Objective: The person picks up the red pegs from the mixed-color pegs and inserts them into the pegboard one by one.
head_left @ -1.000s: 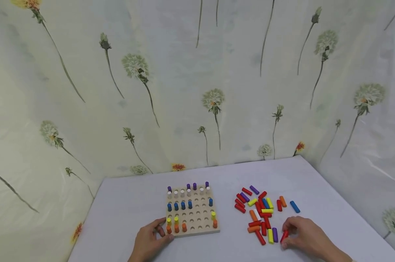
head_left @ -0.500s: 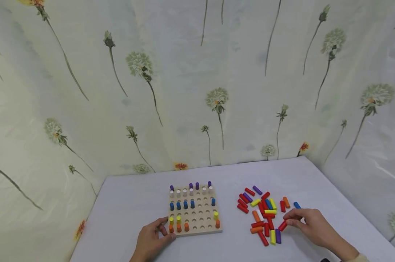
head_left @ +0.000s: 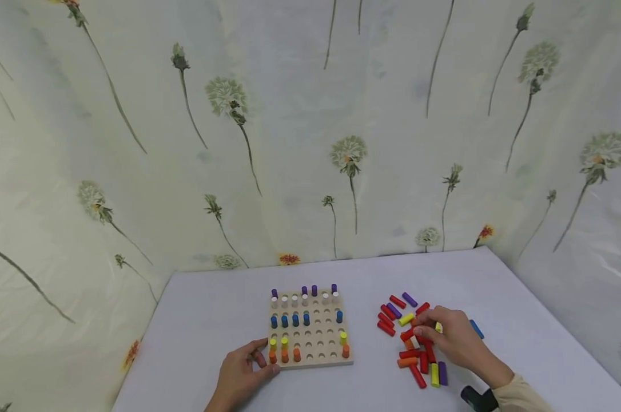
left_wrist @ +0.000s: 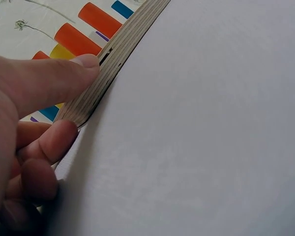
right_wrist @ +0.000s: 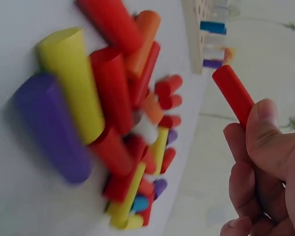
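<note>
A square wooden pegboard [head_left: 315,363] lies on the table, with purple, white, blue, yellow and orange pegs standing in some of its holes. My left hand [head_left: 241,371] grips its near left corner. In the left wrist view the thumb [left_wrist: 64,78] presses the front edge, and curled fingers lie around the corner. My right hand [head_left: 460,340] is over the loose pegs, pinching a red peg [right_wrist: 233,93] between thumb and index finger. That peg is raised off the table and tilted, one end sticking out.
Several loose pegs, mostly red, lie in a pile [head_left: 418,375] right of the board. A blue peg [head_left: 476,328] lies beyond the right hand. A white curtain [head_left: 290,143] with dandelion prints hangs behind the table [head_left: 213,309].
My right hand has lifted the red peg from the pile's near right side and carried it left and away from me, over the pile. The left hand stays at the pegboard's corner.
</note>
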Tool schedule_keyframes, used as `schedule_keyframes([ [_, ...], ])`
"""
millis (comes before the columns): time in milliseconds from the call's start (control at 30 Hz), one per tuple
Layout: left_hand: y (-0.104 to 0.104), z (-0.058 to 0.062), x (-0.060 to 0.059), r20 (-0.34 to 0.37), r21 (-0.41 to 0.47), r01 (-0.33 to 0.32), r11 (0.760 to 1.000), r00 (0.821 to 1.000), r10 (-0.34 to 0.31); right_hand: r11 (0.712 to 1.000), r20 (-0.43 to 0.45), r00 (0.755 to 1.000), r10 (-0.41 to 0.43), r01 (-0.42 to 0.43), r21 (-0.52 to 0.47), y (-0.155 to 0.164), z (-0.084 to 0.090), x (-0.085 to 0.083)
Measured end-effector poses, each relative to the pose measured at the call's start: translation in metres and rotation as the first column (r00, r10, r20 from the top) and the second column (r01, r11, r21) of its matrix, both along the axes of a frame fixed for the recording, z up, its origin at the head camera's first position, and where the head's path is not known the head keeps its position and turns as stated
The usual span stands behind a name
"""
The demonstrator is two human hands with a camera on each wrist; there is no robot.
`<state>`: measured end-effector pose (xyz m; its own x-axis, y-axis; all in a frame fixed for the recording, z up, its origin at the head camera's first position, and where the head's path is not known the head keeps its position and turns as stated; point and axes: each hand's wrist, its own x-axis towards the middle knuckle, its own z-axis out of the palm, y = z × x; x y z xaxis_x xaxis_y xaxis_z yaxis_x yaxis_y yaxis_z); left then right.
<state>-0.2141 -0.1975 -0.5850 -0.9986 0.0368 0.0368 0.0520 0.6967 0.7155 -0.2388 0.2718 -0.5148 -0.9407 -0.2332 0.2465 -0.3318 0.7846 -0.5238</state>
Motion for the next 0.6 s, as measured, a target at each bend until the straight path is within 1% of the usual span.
schedule_keyframes([
  [133, 0.000, 0.000, 0.000, -0.026, 0.004, 0.011, 1.000, 1.000, -0.011, 0.998, -0.052, 0.998, 0.046, -0.049, -0.047, -0.021, 0.001, -0.011],
  [233, -0.001, 0.000, 0.000, -0.018, 0.021, 0.015, 1.000, 1.000, -0.015, 0.994, -0.065, 0.995, 0.072, -0.077, -0.075, -0.037, 0.002, -0.018],
  [300, -0.002, -0.001, -0.001, -0.005, 0.028, 0.017, 0.999, 1.000, -0.017, 0.992, -0.077, 0.993, 0.088, -0.094, -0.078, -0.048, 0.002, -0.023],
  [367, -0.003, -0.002, -0.001, 0.013, 0.035, 0.015, 0.999, 1.000, -0.016, 0.991, -0.107, 0.989, 0.105, -0.113, -0.068, -0.060, 0.004, -0.028],
  [500, -0.003, -0.002, 0.000, 0.013, 0.043, 0.019, 0.999, 1.000, -0.020, 0.988, -0.177, 0.975, 0.136, -0.147, -0.051, -0.082, 0.007, -0.039],
  [600, -0.003, -0.002, 0.000, 0.019, 0.070, 0.017, 0.997, 1.000, -0.019, 0.985, -0.202, 0.968, 0.151, -0.165, -0.052, -0.097, 0.010, -0.046],
])
